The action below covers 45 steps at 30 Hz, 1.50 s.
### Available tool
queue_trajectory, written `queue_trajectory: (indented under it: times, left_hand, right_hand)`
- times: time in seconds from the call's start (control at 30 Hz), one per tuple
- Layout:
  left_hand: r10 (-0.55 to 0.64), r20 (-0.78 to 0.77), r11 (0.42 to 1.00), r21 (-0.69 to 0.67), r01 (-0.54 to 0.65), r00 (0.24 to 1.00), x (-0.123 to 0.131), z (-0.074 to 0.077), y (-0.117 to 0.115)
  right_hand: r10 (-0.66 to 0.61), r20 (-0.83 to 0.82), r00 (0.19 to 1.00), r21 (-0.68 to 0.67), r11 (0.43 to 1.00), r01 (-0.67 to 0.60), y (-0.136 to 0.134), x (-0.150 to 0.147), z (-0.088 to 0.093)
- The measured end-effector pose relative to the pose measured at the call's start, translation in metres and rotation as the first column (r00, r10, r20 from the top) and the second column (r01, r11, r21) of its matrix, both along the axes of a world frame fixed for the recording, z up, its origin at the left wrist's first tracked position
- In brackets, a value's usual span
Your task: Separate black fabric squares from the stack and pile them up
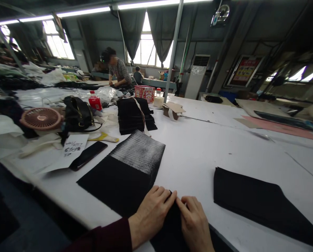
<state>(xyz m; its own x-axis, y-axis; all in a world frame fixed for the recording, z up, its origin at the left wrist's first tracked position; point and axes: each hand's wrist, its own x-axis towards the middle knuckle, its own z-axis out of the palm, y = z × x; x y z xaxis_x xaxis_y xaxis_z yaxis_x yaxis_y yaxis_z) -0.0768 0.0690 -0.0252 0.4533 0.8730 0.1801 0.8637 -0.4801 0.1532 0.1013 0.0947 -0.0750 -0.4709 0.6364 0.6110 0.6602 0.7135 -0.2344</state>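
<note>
A black fabric piece (172, 227) lies at the front edge of the white table, under both my hands. My left hand (155, 210) is closed, its fingertips gripping the far edge of the fabric. Close beside it, my right hand (194, 220) pinches the same edge, and the index fingertips of both hands almost meet. To the left lies a stack of black fabric pieces (114, 185), with a grey, ribbed-looking piece (140, 152) at its far end. Another black fabric stack (258, 203) rests to the right, apart from my hands.
On the left are a phone (89, 155), a handwritten paper (74, 147), a pink fan (42, 118), a black bag (77, 113) and a red-labelled bottle (95, 101). A tied black fabric bundle (132, 117) and a cardboard box (172, 110) stand farther back. Two people work beyond.
</note>
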Motion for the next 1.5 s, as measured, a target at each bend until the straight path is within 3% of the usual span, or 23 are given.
queue_trajectory:
  times: [0.2,0.47,0.8,1.27,1.5]
  left_hand:
    - [0.033,0.059,0.999,0.003,-0.033,0.998,-0.004,-0.005,0.000]
    - [0.072,0.112,0.997,-0.035,-0.068,0.991,-0.005,-0.010,0.003]
    - [0.092,0.132,0.995,-0.050,-0.086,0.987,-0.006,-0.010,0.004]
    - [0.109,0.136,0.993,-0.058,-0.102,0.985,-0.007,-0.008,0.005]
    - [0.155,0.138,0.987,-0.050,-0.150,0.978,-0.007,-0.010,0.005]
  right_hand:
    - [0.033,0.112,0.993,0.090,0.995,-0.043,0.001,-0.001,0.004]
    - [0.025,0.124,0.992,0.158,0.987,-0.044,0.004,-0.005,0.003]
    - [0.046,0.253,0.966,0.167,0.982,-0.090,0.012,0.005,-0.010]
    - [0.043,0.268,0.963,0.159,0.983,-0.089,0.013,0.006,-0.012]
    - [0.001,0.199,0.980,0.152,0.988,-0.032,0.007,-0.004,-0.001]
